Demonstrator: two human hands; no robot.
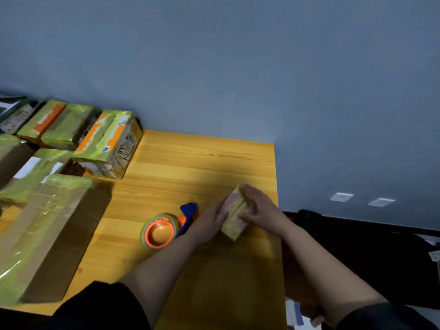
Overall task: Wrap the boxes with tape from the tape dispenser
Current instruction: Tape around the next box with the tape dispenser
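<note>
Near the right edge of the table (214,163), a small box (234,215) sits between both hands. Left hand (212,220) presses its straight fingers flat against the box's left side; right hand (259,210) lies over the top with fingers curled round it. Just left of the box lies the tape dispenser (166,228), its orange reel beside the left wrist. Well left of the box, taped boxes (71,144) crowd the table.
</note>
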